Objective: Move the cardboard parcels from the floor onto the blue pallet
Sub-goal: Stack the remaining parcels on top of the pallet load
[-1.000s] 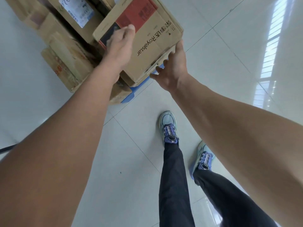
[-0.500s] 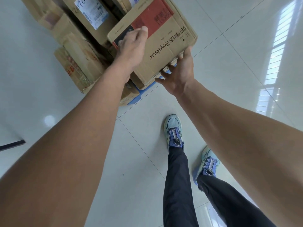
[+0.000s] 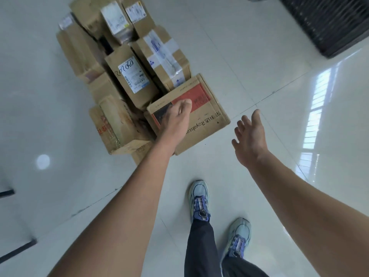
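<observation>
A cardboard parcel with a red panel and "Royalstar" print lies at the near right corner of a stack of several parcels. My left hand rests on its top face with the fingers curled into a fist, holding nothing. My right hand hovers to the right of that parcel, clear of it, with its fingers spread. Behind it stand a parcel with a white shipping label and a taped parcel. The parcels hide the blue pallet.
A black ribbed object sits on the floor at the far right. My two shoes stand on the glossy white tiles just in front of the stack. Dark bars lie at the left edge.
My right hand has let go of the Royalstar parcel's near edge and pulled away to the right, fingers spread. My left hand's fingers have curled on the top. The view has pulled back.
</observation>
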The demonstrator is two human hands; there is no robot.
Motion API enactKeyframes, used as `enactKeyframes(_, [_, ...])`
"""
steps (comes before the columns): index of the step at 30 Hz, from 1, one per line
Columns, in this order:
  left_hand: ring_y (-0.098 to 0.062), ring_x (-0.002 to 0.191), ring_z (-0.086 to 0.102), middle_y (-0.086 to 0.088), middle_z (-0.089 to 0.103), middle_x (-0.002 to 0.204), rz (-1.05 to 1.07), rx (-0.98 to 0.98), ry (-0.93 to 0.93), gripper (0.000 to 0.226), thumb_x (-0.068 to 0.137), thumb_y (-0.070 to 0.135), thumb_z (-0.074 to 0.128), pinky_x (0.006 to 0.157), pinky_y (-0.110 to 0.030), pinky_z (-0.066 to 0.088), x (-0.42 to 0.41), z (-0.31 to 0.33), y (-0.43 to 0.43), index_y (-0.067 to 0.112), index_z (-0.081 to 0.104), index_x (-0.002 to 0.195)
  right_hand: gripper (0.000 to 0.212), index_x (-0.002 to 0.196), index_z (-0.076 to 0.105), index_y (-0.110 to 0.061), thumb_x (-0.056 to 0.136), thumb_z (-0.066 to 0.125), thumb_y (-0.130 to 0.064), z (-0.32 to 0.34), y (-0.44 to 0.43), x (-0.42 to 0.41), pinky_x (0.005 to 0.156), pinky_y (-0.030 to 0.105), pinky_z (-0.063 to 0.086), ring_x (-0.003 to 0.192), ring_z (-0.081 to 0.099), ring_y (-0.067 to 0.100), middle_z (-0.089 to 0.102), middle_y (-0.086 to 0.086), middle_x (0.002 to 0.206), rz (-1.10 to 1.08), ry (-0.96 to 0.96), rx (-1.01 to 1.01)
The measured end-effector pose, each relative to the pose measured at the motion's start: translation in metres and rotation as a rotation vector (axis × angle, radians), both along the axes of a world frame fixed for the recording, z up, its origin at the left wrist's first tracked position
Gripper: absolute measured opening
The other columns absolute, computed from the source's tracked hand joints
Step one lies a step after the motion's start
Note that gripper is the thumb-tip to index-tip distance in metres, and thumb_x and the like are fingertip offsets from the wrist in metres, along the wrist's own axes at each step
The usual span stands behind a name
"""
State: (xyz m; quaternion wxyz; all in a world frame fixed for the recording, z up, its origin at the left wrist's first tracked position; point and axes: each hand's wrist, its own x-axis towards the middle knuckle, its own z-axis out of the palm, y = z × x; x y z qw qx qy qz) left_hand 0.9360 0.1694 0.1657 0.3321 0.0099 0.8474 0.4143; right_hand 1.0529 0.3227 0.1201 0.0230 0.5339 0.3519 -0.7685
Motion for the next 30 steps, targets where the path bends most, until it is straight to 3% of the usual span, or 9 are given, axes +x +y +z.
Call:
enactKeyframes(5, [-0.018, 0.131, 0.053, 0.003, 0.057, 0.144, 0.063, 0.040, -0.040, 0.043, 0.104, 0.057, 0.038, 0.111, -0.042, 0.040, -0.025, 0.021, 0.017, 0.037, 0.062, 0.133, 0.084, 0.164, 0.028, -0.022, 0.099, 0.026, -0.076, 0.027, 0.034, -0.040, 0.129, 0.041, 0.013, 0.157, 0.020, 0.009, 0.023, -0.009, 0.171, 0.196, 0.007, 0.102])
enactKeyframes(10, [-0.002, 0.109, 0.056, 0.011, 0.060, 0.127, 0.136, 0.076, -0.031, 0.025, 0.105, 0.055, 0.041, 0.087, -0.021, 0.041, -0.056, 0.036, 0.035, 0.044, 0.063, 0.105, 0.081, 0.164, 0.028, -0.024, 0.101, 0.025, -0.074, 0.039, 0.053, -0.099, 0.129, 0.042, 0.013, 0.156, 0.022, 0.008, 0.030, -0.012, 0.168, 0.371, 0.044, 0.127])
enactKeyframes(15, [-0.011, 0.124, 0.054, 0.016, 0.052, 0.130, 0.220, 0.054, -0.066, 0.023, 0.104, 0.059, 0.041, 0.101, -0.033, 0.043, -0.086, 0.030, 0.060, 0.050, 0.059, 0.115, 0.080, 0.163, 0.031, -0.025, 0.100, 0.025, -0.075, 0.029, 0.070, -0.152, 0.128, 0.040, 0.012, 0.157, 0.021, 0.010, 0.026, -0.013, 0.169, 0.566, 0.064, 0.037])
enactKeyframes(17, [-0.014, 0.127, 0.055, 0.017, 0.053, 0.131, 0.295, 0.024, -0.048, 0.038, 0.102, 0.060, 0.042, 0.107, -0.039, 0.045, -0.096, 0.026, 0.071, 0.042, 0.062, 0.129, 0.076, 0.161, 0.033, -0.027, 0.102, 0.026, -0.073, 0.020, 0.080, -0.169, 0.113, 0.022, 0.029, 0.147, 0.038, 0.001, 0.039, -0.019, 0.162, 0.636, 0.083, -0.007])
enactKeyframes(19, [-0.014, 0.130, 0.055, 0.013, 0.056, 0.142, 0.394, -0.014, -0.027, 0.046, 0.103, 0.058, 0.043, 0.112, -0.044, 0.044, -0.105, 0.025, 0.084, 0.034, 0.061, 0.138, 0.058, 0.146, 0.047, -0.036, 0.103, 0.027, -0.071, 0.014, 0.091, -0.183, 0.075, 0.004, 0.047, 0.099, 0.065, -0.018, 0.067, -0.033, 0.117, 0.696, 0.071, -0.036])
enactKeyframes(21, [-0.016, 0.129, 0.055, 0.004, 0.059, 0.142, 0.482, -0.048, -0.010, 0.041, 0.105, 0.052, 0.044, 0.112, -0.047, 0.045, -0.111, 0.028, 0.099, 0.031, 0.063, 0.135, 0.041, 0.114, 0.056, -0.042, 0.105, 0.026, -0.068, 0.016, 0.099, -0.199, 0.051, 0.003, 0.046, 0.062, 0.062, -0.021, 0.067, -0.038, 0.073, 0.737, 0.089, -0.081])
enactKeyframes(24, [-0.019, 0.122, 0.058, -0.001, 0.062, 0.129, 0.557, -0.058, -0.039, 0.027, 0.107, 0.046, 0.042, 0.106, -0.047, 0.047, -0.116, 0.028, 0.124, 0.034, 0.066, 0.110, 0.035, 0.101, 0.053, -0.049, 0.104, 0.025, -0.069, 0.012, 0.110, -0.210, 0.068, 0.007, 0.046, 0.063, 0.060, -0.021, 0.063, -0.041, 0.066, 0.794, 0.087, -0.107])
enactKeyframes(28, [-0.012, 0.110, 0.061, 0.002, 0.066, 0.116, 0.627, -0.061, -0.086, 0.026, 0.104, 0.051, 0.042, 0.096, -0.044, 0.049, -0.122, 0.026, 0.141, 0.037, 0.065, 0.102, 0.064, 0.148, 0.049, -0.039, 0.100, 0.025, -0.075, 0.002, 0.117, -0.224, 0.101, 0.021, 0.031, 0.114, 0.049, -0.003, 0.054, -0.026, 0.121, 0.882, 0.062, -0.126])
enactKeyframes(30, [-0.003, 0.097, 0.062, 0.010, 0.067, 0.102, 0.669, -0.051, -0.076, 0.027, 0.103, 0.053, 0.045, 0.087, -0.038, 0.051, -0.127, 0.028, 0.145, 0.035, 0.065, 0.099, 0.071, 0.154, 0.044, -0.033, 0.099, 0.027, -0.075, 0.004, 0.124, -0.228, 0.101, 0.023, 0.031, 0.112, 0.049, -0.001, 0.051, -0.018, 0.134, 0.913, 0.059, -0.130])
